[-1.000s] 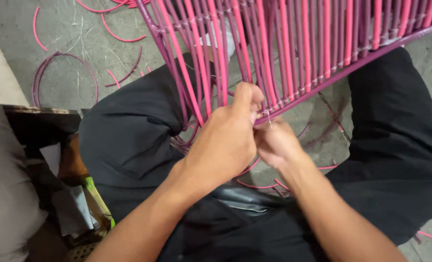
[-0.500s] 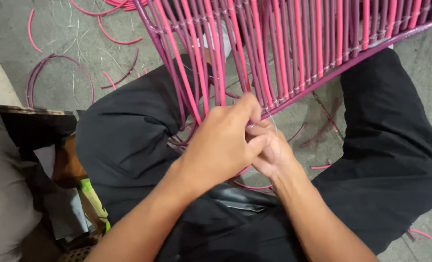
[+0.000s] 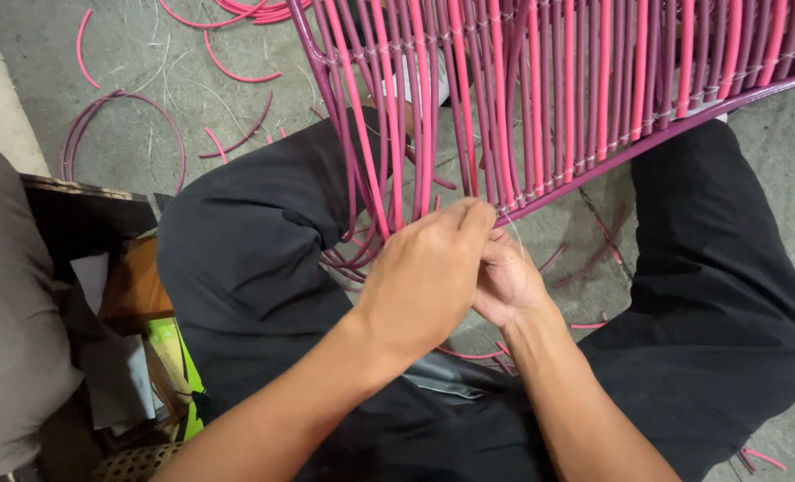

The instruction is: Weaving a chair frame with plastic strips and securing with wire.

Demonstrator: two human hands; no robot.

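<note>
Here, a person is sitting with black-trousered legs point(image 3: 263, 241) spread over a grey concrete floor point(image 3: 112, 54), working on a woven frame point(image 3: 540, 89) of pink and purple cords that is leaning across the lap from the top of the view. The left hand point(image 3: 428, 272) is lying knuckles-up over the lower rail of the frame point(image 3: 656, 138), its fingers point(image 3: 469, 219) pressed together and curled down against the bottom ends of the cords where they are meeting the rail; whether they are pinching one cord cannot be told. The right hand point(image 3: 509, 281) is sitting just beneath and touching the left, its fingers tucked under it and hidden, so their state cannot be told. Loose ends of cord are hanging below the rail, beside the left knee. Cut cord scraps point(image 3: 228, 71) are lying scattered on the floor toward the far left corner, among them a purple loop point(image 3: 116, 112). At the left, a dark wooden stool point(image 3: 94, 214) is standing near the person's leg.
</note>
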